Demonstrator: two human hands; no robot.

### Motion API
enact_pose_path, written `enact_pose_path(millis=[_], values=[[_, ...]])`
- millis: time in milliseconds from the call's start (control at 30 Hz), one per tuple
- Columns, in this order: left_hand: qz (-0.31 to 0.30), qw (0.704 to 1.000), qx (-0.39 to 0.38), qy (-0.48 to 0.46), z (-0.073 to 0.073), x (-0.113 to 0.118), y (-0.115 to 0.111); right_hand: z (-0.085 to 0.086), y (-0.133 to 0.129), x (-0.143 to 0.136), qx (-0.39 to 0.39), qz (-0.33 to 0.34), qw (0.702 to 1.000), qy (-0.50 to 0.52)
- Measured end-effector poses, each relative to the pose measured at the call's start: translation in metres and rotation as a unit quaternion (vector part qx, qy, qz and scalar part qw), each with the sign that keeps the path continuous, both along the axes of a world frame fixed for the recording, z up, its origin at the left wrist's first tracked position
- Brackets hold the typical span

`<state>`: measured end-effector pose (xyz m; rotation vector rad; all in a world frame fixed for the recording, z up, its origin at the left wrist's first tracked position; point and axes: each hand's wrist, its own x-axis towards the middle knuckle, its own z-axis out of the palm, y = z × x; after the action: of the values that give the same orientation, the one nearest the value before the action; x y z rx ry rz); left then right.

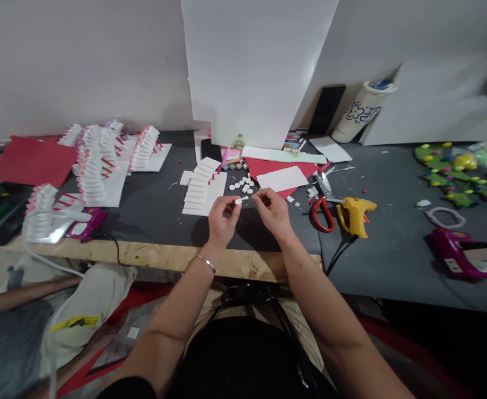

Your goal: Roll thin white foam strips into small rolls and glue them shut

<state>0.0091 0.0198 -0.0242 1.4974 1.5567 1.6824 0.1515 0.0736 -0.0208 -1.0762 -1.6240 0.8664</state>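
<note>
Pinched between the thumb and fingers of my left hand [223, 219] is a small white piece [238, 201] with a thin white end pointing right. My right hand [273, 213] is just to its right, its thumb and index finger close together; whether they hold anything is too small to tell. Several small white round pieces [247, 189] lie on the dark table beyond my hands. To the left stands a white stepped paper model [197, 188] on a white sheet. A red sheet [264, 166] with a white card [282, 178] on it lies behind my right hand.
Red-handled scissors [323, 215] and a yellow glue gun [355, 216] lie right of my right arm. Several finished-looking stair models [97, 160] and a purple device [86, 223] are on the left. A white cup [358, 113] leans at the back. Another person's arm [27, 296] shows at lower left.
</note>
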Motion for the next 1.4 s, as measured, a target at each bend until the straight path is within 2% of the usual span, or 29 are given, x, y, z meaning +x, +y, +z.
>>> enact_pose_path(millis=[67,133,200,300,467,567,633,767,833,967,1200,1400], values=[[-0.037,0.986,-0.066,-0.147,-0.002,-0.002,0.004,-0.002,0.001,-0.001,-0.009,-0.003,1.0,0.002],[-0.084,0.943,-0.133,-0.292,-0.003,-0.006,0.008,-0.003,0.002,-0.002,-0.014,-0.008,1.0,0.014],[-0.11,0.895,-0.177,-0.394,-0.001,-0.009,0.011,-0.004,0.003,-0.002,-0.015,-0.005,1.0,0.024],[-0.126,0.851,-0.205,-0.467,0.003,-0.014,0.012,-0.005,0.003,-0.002,-0.013,-0.003,1.0,0.014],[-0.159,0.836,-0.208,-0.482,0.005,-0.019,0.012,-0.01,0.004,0.0,0.005,0.011,0.998,-0.064],[-0.148,0.85,-0.208,-0.46,0.002,-0.019,0.012,-0.012,0.004,-0.002,0.032,0.026,0.998,-0.051],[-0.126,0.881,-0.188,-0.416,0.0,-0.016,0.012,-0.011,0.004,-0.003,0.036,0.032,0.998,-0.027],[-0.082,0.966,-0.103,-0.224,-0.003,-0.008,0.007,-0.005,0.0,-0.003,0.059,0.056,0.997,-0.01],[-0.069,0.988,-0.071,-0.117,-0.004,-0.005,0.004,-0.001,-0.002,-0.002,0.092,0.075,0.993,-0.02],[-0.042,0.999,-0.03,-0.006,-0.005,-0.003,0.002,0.001,-0.003,0.0,0.143,0.084,0.986,-0.037],[-0.031,0.998,0.008,0.062,-0.003,-0.004,0.002,0.0,-0.001,-0.001,0.148,0.076,0.983,-0.082],[-0.015,0.991,0.012,0.129,-0.004,-0.004,0.001,-0.002,0.0,0.0,0.201,0.082,0.972,-0.094]])
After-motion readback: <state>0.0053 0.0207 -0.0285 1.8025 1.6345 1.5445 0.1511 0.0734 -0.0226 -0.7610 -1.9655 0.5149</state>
